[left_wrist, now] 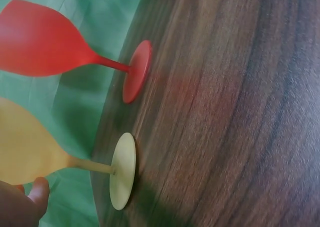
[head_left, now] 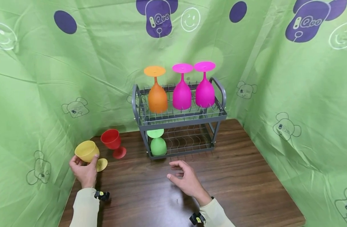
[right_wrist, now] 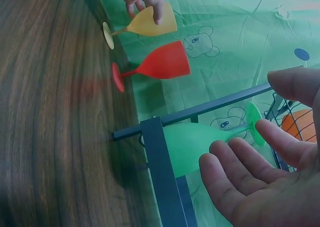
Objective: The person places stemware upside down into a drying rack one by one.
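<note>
My left hand [head_left: 86, 171] holds a yellow plastic wine glass [head_left: 87, 151] by its bowl, thumb on one side and fingers on the other. In the left wrist view, the glass's round foot [left_wrist: 123, 171] is upright at the table surface. Just beyond it stands a red wine glass [head_left: 111, 139], upright and untouched. My right hand [head_left: 187, 179] hovers over the table in front of the rack with relaxed, slightly bent fingers and nothing in them. Nearest to it, a green wine glass [head_left: 158, 146] rests upside down on the lower tier of the dish rack [head_left: 182, 121].
On the rack's upper tier, an orange wine glass [head_left: 157, 99] and two pink ones, the left pink glass [head_left: 182, 96] and the right pink glass [head_left: 205, 93], stand upside down. A green printed curtain [head_left: 105, 63] encloses the brown wooden table [head_left: 241, 176] at the back and sides.
</note>
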`<state>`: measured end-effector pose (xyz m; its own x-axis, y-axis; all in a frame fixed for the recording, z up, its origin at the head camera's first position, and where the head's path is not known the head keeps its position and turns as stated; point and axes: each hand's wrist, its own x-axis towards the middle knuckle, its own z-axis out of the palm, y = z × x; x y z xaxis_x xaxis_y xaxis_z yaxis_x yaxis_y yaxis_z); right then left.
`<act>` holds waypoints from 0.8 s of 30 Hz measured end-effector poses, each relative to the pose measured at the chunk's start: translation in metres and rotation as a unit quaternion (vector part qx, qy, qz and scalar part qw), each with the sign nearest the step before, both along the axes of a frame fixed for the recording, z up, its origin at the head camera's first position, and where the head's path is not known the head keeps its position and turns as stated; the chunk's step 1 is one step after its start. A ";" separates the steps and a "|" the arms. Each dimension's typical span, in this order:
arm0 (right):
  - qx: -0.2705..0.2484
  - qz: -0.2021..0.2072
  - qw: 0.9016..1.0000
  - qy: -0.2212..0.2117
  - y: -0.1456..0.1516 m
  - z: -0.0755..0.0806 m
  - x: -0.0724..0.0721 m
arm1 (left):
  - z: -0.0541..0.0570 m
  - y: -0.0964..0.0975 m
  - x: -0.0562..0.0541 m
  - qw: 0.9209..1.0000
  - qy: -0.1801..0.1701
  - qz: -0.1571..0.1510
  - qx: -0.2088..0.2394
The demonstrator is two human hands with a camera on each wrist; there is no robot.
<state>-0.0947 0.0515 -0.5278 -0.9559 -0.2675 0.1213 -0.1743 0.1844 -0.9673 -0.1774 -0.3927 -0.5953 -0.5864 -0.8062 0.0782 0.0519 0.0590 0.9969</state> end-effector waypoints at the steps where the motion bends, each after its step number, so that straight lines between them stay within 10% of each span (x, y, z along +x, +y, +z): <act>1: 0.003 0.000 1.000 -0.004 0.000 0.000 0.000 | 0.000 0.000 0.001 1.000 0.001 -0.003 0.001; 16: 0.011 0.011 1.000 0.005 0.004 0.004 0.000 | 0.022 0.012 0.035 0.998 0.015 -0.033 -0.051; 24: 0.002 0.007 1.000 0.006 0.012 0.012 -0.002 | 0.038 0.031 0.062 0.982 0.016 -0.068 -0.176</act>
<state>-0.0966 0.0635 -0.5162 -0.9504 -0.2815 0.1320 -0.1891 0.1863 -0.9641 -0.1156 -0.3613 -0.5572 -0.6799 -0.6400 0.3579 0.1149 0.3890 0.9140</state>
